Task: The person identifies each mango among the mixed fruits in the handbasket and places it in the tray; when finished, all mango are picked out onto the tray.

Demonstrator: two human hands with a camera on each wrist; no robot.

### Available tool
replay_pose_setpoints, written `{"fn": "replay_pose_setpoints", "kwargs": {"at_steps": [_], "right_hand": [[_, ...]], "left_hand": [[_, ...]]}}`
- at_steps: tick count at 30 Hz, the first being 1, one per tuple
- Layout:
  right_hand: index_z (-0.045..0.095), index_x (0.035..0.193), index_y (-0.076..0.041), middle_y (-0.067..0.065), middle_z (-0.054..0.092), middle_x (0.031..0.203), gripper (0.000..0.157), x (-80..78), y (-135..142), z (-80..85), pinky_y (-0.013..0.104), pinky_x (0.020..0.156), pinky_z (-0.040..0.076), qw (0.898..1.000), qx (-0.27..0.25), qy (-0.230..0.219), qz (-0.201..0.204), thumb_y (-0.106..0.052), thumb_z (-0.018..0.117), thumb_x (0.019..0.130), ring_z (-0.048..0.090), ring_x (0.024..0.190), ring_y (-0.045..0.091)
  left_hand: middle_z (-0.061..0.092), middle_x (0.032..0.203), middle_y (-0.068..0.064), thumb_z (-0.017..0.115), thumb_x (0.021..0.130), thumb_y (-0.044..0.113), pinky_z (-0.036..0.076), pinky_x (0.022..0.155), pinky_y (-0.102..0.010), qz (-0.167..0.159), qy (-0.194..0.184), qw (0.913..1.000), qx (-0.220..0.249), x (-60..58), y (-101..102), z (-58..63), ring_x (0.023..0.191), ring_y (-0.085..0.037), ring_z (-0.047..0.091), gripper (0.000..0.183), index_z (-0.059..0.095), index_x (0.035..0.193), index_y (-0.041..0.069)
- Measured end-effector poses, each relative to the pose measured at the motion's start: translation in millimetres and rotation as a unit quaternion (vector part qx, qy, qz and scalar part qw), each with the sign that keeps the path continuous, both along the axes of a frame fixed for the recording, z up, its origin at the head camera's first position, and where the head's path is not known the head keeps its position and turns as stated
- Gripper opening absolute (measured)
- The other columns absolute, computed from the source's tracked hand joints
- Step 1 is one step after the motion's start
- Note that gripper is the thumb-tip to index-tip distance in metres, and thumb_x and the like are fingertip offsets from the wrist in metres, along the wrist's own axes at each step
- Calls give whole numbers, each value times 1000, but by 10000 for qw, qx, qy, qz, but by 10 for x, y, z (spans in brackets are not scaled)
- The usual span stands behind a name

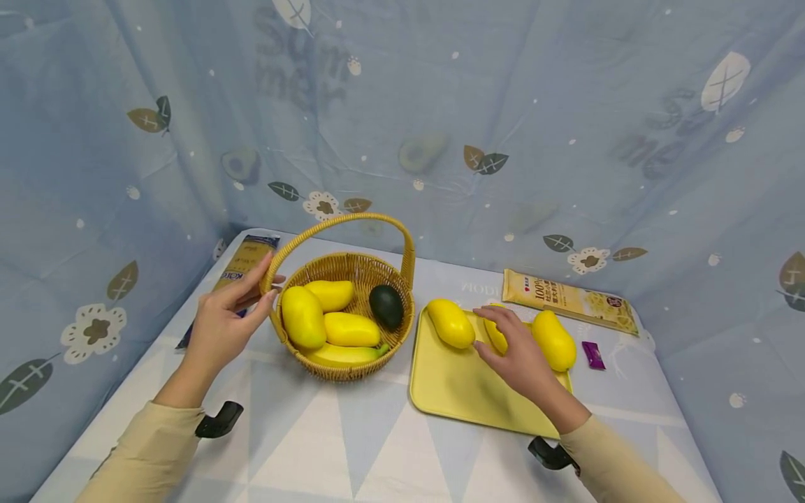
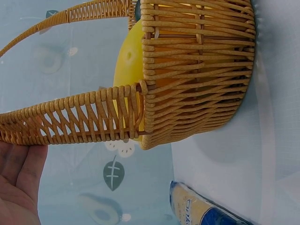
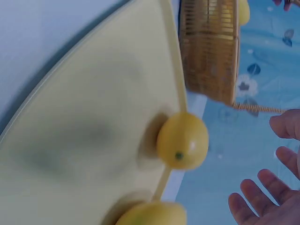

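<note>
My left hand holds the handle of a wicker basket near its left base, fingers behind and thumb in front; the left wrist view shows fingertips against the handle. Inside the basket lie several yellow mangoes, a banana and a dark green avocado. My right hand hovers over a yellow tray, fingers apart and holding nothing. Three mangoes rest on the tray: one at left, one partly hidden behind the hand, one at right.
A yellow pasta packet lies behind the tray, with a small purple wrapped packet to the tray's right. Another pasta packet lies left of the basket, partly behind my left hand. Patterned curtains surround the table.
</note>
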State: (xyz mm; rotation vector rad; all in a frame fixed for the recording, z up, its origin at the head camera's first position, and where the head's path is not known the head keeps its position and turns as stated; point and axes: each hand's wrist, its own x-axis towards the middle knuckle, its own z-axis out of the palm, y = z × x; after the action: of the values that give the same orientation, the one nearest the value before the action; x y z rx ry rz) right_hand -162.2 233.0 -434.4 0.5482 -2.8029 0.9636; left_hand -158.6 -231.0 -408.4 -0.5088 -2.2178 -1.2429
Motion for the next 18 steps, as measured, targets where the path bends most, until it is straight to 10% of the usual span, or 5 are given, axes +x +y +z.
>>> {"fn": "replay_pose_setpoints", "kwargs": {"at_steps": [18], "right_hand": [[50,149,-17,5,51,144,57,-91,-1078,60,49,101,53,9826,-595,-970,1470,-23,72,96,56,122,27]], "left_hand": [[74,115,-16,72,85,-15,51,86,-9,-25,26,10000,52,-2,4,3,107,7,65,75,53,150,17]]}}
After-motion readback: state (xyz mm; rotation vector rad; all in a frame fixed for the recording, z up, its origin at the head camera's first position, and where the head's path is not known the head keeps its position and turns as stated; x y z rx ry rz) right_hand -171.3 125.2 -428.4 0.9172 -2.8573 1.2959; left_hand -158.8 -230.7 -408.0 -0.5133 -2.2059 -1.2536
